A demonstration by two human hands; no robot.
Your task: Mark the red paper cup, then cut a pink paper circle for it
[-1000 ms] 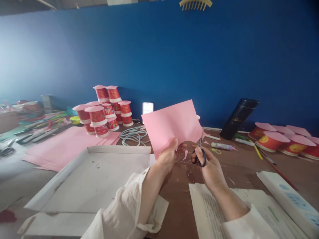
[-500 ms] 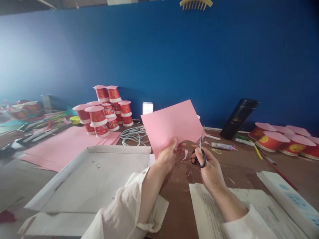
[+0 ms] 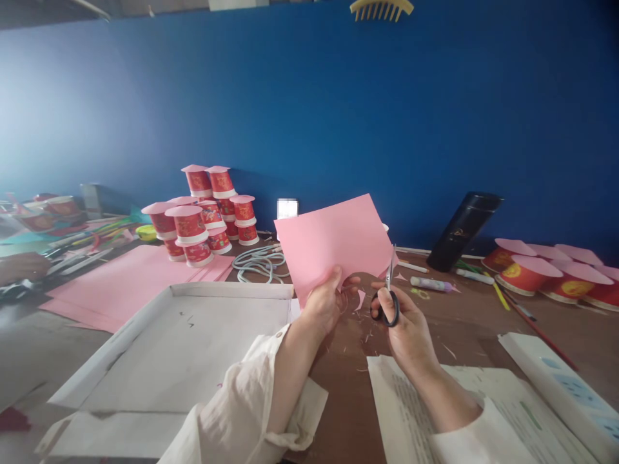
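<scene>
A sheet of pink paper (image 3: 333, 238) is held up over the table, its lower right edge cut in a curve. My left hand (image 3: 325, 301) pinches its lower edge, thumb on the near face. My right hand (image 3: 409, 325) grips black-handled scissors (image 3: 391, 283), with thumb and fingers in the loops. The blades point upward at the right corner of the paper; whether they are apart is hard to make out. Small pink scraps, one (image 3: 360, 299) between my hands, lie below the sheet.
Red paper cups (image 3: 189, 225) with pink tops are stacked at the back left; several more (image 3: 529, 274) stand right. A shallow white box lid (image 3: 193, 354), pink sheets (image 3: 126, 283), a coiled cord (image 3: 258, 263), a leaning black flask (image 3: 464, 232), printed papers (image 3: 396, 399) and a power strip (image 3: 563, 380) surround my arms.
My hands, the paper and the scissors look almost unmoved. At the far left edge, another person's hand has shifted slightly and shows more clearly.
</scene>
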